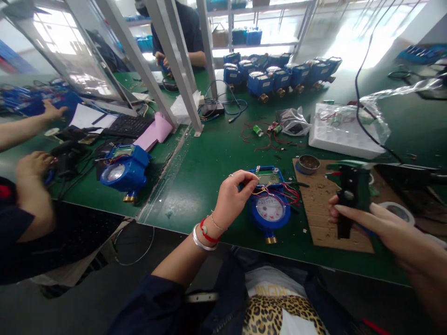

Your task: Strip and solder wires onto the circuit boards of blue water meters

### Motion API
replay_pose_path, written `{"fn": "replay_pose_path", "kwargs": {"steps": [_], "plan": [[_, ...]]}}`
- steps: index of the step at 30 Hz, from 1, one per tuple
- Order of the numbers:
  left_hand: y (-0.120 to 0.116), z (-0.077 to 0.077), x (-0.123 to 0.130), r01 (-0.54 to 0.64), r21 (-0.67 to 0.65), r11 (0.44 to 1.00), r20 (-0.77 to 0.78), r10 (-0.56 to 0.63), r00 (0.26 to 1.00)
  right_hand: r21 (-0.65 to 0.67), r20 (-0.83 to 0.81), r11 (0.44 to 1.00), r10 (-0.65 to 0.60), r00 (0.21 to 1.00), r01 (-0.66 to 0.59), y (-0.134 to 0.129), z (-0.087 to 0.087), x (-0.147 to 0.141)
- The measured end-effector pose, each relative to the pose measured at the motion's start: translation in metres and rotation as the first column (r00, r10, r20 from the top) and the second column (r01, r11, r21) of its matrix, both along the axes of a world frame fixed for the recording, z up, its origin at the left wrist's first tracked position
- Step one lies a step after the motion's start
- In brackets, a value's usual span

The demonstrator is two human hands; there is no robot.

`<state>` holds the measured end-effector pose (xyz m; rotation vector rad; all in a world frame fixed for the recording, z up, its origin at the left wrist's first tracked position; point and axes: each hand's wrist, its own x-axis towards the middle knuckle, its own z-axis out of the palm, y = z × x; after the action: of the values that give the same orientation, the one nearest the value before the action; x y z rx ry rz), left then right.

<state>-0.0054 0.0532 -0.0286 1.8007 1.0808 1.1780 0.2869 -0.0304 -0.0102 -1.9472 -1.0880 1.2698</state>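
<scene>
A blue water meter [270, 209] lies on the green table in front of me, its small display housing open at the top and thin coloured wires [288, 193] spilling over it. My left hand [235, 195] pinches at the left edge of that housing; what lies between thumb and forefinger is too small to make out. To the right, my right hand [363, 216] is wrapped round a black and green hand tool [353, 195], raised above a brown cardboard sheet [335, 232].
A round tin [308, 164] rests on the cardboard's far edge. Behind stand a white foam tray [344, 139], loose red wires [265, 136] and several blue meters [279, 79]. Metal posts [185, 70] rise left of centre. A co-worker's hands [35, 165] are at far left, near another meter [125, 167].
</scene>
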Motion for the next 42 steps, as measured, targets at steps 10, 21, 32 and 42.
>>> {"fn": "replay_pose_path", "kwargs": {"steps": [10, 21, 32, 42], "plan": [[-0.001, -0.007, 0.002, -0.075, -0.045, 0.996, -0.008, 0.075, 0.997, 0.005, 0.839, 0.916, 0.215, 0.500, -0.401, -0.017, -0.087, 0.035], [-0.004, -0.010, 0.006, -0.139, -0.065, 0.988, -0.013, 0.138, 0.990, 0.091, 0.803, 0.882, 0.210, 0.558, -0.462, -0.001, -0.068, 0.040], [-0.014, -0.021, -0.004, -0.325, 0.158, 0.932, -0.044, 0.336, 0.941, 0.272, 0.784, 0.823, 0.110, 0.611, -0.498, 0.055, -0.034, 0.031], [-0.042, -0.025, -0.022, -0.404, 0.090, 0.911, 0.001, 0.405, 0.914, 0.005, 0.834, 0.814, 0.316, 0.451, -0.580, 0.198, -0.041, -0.051]]}}
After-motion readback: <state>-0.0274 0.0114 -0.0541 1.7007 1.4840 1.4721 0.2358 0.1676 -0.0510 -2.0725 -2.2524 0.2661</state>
